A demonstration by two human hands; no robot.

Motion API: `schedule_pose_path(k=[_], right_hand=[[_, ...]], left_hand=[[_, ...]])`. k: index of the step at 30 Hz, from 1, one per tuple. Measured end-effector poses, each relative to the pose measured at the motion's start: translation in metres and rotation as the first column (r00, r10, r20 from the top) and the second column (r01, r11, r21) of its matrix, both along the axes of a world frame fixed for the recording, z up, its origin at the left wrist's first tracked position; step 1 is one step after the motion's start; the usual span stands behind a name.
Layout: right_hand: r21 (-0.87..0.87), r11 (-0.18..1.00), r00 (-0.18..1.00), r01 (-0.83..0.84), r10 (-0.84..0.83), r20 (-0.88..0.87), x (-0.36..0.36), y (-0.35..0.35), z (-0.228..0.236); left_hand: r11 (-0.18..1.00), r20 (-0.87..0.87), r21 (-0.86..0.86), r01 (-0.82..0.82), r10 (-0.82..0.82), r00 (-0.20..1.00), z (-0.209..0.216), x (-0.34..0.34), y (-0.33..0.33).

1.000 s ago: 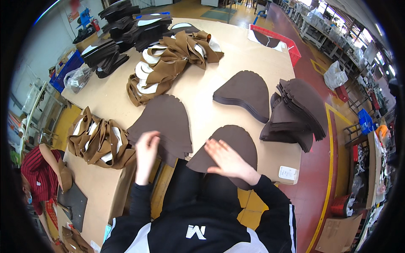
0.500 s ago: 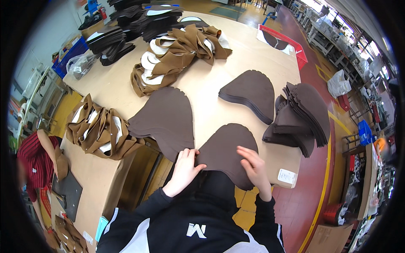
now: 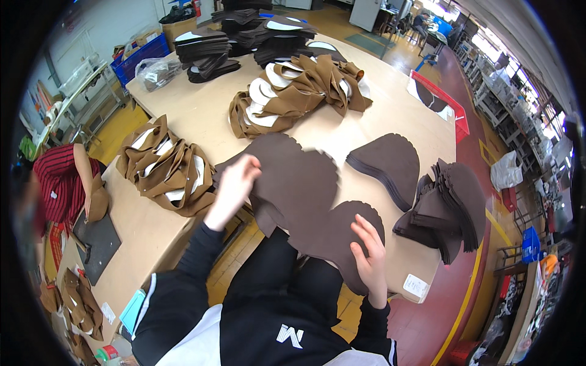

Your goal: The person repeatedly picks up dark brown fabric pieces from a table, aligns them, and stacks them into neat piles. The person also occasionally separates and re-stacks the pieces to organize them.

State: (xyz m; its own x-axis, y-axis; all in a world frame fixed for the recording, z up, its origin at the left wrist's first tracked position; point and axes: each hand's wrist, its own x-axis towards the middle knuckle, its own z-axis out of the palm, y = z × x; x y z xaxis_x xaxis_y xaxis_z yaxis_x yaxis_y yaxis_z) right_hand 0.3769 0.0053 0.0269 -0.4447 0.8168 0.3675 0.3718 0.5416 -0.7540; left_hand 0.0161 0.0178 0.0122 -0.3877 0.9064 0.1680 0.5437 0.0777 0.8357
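My left hand (image 3: 235, 186) has its fingers pinched at the left edge of a dark brown cut piece (image 3: 299, 186), slightly smeared by motion. This rounded piece with a notched edge spans between two stacks and partly covers the left dark brown stack (image 3: 268, 145). At the table's front edge lies the nearer dark brown stack (image 3: 342, 235), its lower edge hanging over. My right hand (image 3: 369, 253) lies along that stack's right side with fingers stretched out and holding nothing.
Further dark brown stacks stand right, one neat (image 3: 390, 161) and one fanned (image 3: 448, 210). Brown pieces with white patches lie in bundles behind (image 3: 287, 100) and left (image 3: 168, 168). A red crate (image 3: 459, 119) sits at the far right edge. A person in a striped top (image 3: 64, 180) works at left.
My left hand has moved left and away from me, drawing a dark brown piece off the nearer stack toward the left stack. My right hand stays beside the nearer stack. The view has shifted.
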Motion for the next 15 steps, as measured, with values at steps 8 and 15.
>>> schedule_pose_path(k=[8,15], right_hand=[[-0.084,0.973,0.956,0.215,-0.192,0.222,-0.118,0.122,-0.09],[-0.635,0.771,0.999,0.043,-0.049,0.008,-0.177,0.084,-0.105]], left_hand=[[0.933,-0.272,-0.301,0.198,-0.283,0.92,-0.093,-0.137,0.069],[0.881,0.021,-0.424,0.211,-0.223,0.974,-0.061,-0.119,0.05]])
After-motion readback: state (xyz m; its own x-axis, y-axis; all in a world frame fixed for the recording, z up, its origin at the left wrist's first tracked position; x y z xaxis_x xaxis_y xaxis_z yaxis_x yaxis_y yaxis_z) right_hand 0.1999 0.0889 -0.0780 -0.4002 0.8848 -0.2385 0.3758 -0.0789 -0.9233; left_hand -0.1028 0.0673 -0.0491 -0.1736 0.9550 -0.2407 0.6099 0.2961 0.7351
